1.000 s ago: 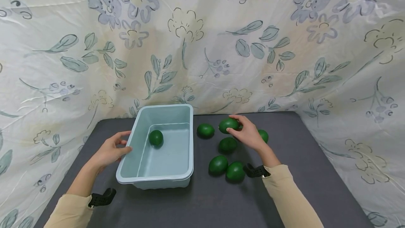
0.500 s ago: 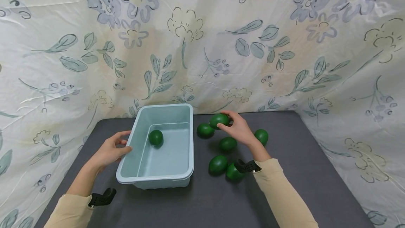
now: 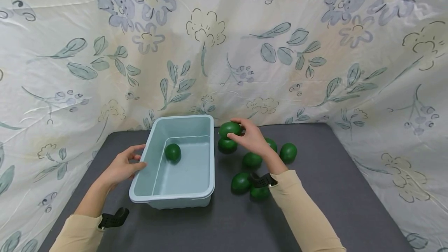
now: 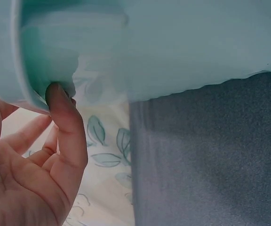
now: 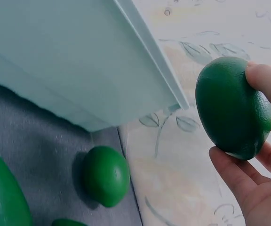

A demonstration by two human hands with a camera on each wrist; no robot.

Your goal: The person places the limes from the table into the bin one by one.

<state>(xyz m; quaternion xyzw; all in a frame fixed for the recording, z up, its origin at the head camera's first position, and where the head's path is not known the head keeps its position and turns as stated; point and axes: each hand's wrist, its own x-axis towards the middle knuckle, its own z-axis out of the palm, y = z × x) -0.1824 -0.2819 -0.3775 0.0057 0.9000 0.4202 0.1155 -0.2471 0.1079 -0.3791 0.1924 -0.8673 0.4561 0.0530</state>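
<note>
My right hand point(image 3: 250, 138) holds a glossy dark green avocado point(image 3: 230, 130) between thumb and fingers, raised just right of the light blue plastic bin point(image 3: 207, 195). In the right wrist view the held avocado point(image 5: 232, 108) is off the table, and a second avocado point(image 5: 106, 175) lies below beside the bin wall. My left hand point(image 3: 121, 167) grips the bin's left rim; in the left wrist view its fingers point(image 4: 68, 127) curl under the rim. Inside the bin, a single avocado point(image 3: 173, 153) rests near the left wall.
Several more avocados lie on the dark grey tabletop point(image 3: 224, 224) right of the bin, among them a near one point(image 3: 240, 183) and a far right one point(image 3: 288, 153). A floral cloth point(image 3: 224, 49) hangs behind and along the sides of the table.
My right hand has carried the avocado left and slightly up toward the bin, from above the loose avocados. The left hand and bin have stayed put.
</note>
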